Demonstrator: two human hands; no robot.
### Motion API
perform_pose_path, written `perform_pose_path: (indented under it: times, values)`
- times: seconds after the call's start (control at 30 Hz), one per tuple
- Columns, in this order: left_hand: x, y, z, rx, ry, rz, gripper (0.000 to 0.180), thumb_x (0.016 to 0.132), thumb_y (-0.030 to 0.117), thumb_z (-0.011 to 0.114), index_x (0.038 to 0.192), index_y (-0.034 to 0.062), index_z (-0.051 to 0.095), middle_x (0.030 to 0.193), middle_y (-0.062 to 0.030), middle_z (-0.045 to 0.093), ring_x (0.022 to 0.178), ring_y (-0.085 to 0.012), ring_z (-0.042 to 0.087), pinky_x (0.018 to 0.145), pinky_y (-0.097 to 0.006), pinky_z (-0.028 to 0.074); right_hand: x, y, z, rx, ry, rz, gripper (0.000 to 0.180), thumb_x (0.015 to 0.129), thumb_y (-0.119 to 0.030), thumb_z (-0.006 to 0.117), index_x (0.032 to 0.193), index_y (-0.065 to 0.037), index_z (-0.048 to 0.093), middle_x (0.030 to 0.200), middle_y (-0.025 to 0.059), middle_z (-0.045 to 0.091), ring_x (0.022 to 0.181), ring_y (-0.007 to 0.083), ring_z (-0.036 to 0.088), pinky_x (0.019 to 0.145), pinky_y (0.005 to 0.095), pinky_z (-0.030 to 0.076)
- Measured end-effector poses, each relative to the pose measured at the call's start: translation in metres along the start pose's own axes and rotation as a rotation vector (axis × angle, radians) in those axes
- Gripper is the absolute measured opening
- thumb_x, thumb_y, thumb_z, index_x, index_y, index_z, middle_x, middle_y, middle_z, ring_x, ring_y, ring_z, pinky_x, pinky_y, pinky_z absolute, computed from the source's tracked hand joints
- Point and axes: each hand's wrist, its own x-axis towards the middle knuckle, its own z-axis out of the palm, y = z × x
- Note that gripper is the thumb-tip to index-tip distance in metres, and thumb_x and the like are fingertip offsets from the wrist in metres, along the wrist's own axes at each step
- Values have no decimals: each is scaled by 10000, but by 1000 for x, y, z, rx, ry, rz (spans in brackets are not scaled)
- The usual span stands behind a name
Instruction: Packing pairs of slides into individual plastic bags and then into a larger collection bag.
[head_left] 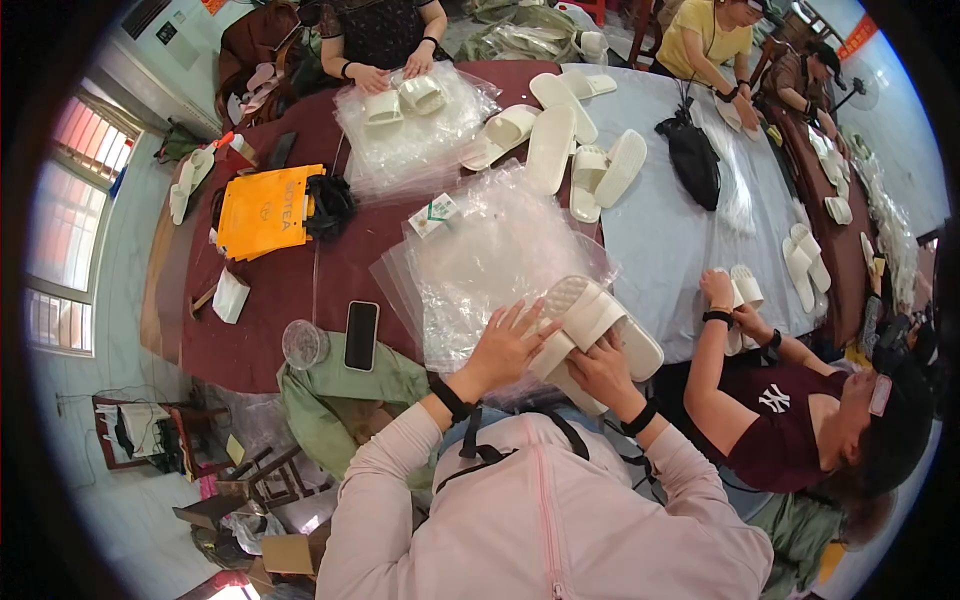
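A pair of cream slippers (pixel 637 350) sits at the near edge of the table, one partly over the other, beside a stack of clear plastic bags (pixel 490 255). My right hand (pixel 607 372) grips a slipper near its wide strap, with the fingertips partly hidden there. Fingers stretched and apart, my left hand (pixel 507 343) rests at the left edge of the slippers, over the bags. Whether its thumb presses on the slipper, I cannot tell. A small white and green box (pixel 433 216) lies on the far left corner of the bag stack.
Several loose slippers (pixel 552 150) lie beyond the bags. Across the table, a person's hands (pixel 400 75) touch slippers on another bag stack. At right, another person's hands (pixel 735 305) handle slippers. A phone (pixel 361 336), plastic cup (pixel 304 344) and orange bag (pixel 265 213) lie left.
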Motion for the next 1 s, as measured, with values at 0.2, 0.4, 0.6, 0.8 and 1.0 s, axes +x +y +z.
perform_pose_path:
  times: [0.2, 0.4, 0.6, 0.8, 1.0]
  values:
    - [9, 23, 7, -152, -95, 88, 510, 876, 240, 500, 1369, 268, 375, 1453, -130, 257, 1303, -398, 271, 1038, -560, 197, 8, 4, -11, 25, 29, 81, 274, 722, -177, 649, 982, -92, 641, 1084, 103, 572, 1089, 295, 498, 998, 495, 296]
    - [14, 51, -1, -211, -146, 150, 481, 884, 254, 492, 1352, 305, 396, 1473, -121, 220, 1325, -419, 209, 1034, -597, 162, 6, 15, 0, -23, -32, -33, 344, 771, -177, 596, 1092, -57, 577, 1119, 134, 546, 1059, 312, 502, 956, 492, 328]
    - [-3, 67, -10, -316, -81, 137, 401, 894, 255, 475, 1294, 290, 472, 1461, -112, 246, 1311, -420, 213, 1013, -652, 120, 47, 3, 0, 235, 64, -241, 399, 784, -213, 583, 1146, -49, 553, 1118, 154, 549, 1040, 341, 498, 930, 489, 352]
    - [-18, 106, -69, -397, 1, 228, 422, 835, 217, 569, 1244, 309, 518, 1405, -84, 336, 1335, -388, 195, 1019, -652, 122, 84, -37, 22, 373, -181, -88, 260, 802, -185, 599, 1056, -130, 596, 887, 145, 592, 872, 317, 566, 815, 491, 418]
    - [-64, 82, -119, -385, 301, 123, 411, 843, 212, 513, 1252, 186, 519, 1414, -117, 348, 1281, -379, 324, 1024, -624, 108, 102, -118, 4, 185, -312, -687, 343, 803, -286, 572, 1111, -136, 583, 1070, 174, 558, 1104, 357, 472, 983, 427, 337]
